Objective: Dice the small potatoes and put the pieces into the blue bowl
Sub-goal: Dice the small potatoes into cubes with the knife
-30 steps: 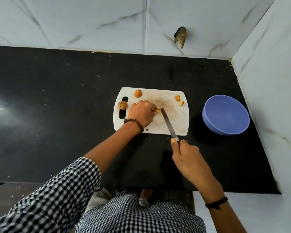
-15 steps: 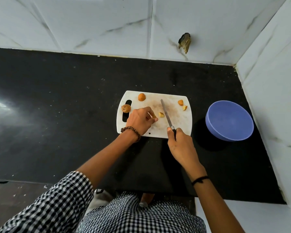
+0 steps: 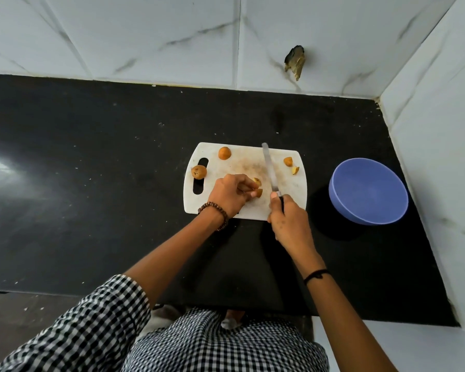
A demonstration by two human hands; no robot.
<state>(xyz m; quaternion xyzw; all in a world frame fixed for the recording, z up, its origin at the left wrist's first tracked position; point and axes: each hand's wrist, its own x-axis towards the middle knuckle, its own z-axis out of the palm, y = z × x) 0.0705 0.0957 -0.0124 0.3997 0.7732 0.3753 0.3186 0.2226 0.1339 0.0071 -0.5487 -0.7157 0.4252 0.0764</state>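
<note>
Mostly hidden: potato pieces [image 3: 257, 187] within the grip of the left hand [image 3: 230, 194], knife [image 3: 269, 167] handle within that of the right hand [image 3: 289, 220].

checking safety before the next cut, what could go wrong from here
1. The left hand pinches small potato pieces close beside the knife held by the right hand; a slip could nick the fingers.
2. The whole potato sits at the left edge of the cutting board, over the handle slot, and might roll off.
3. The cut pieces near the right edge could get knocked onto the counter.
</note>
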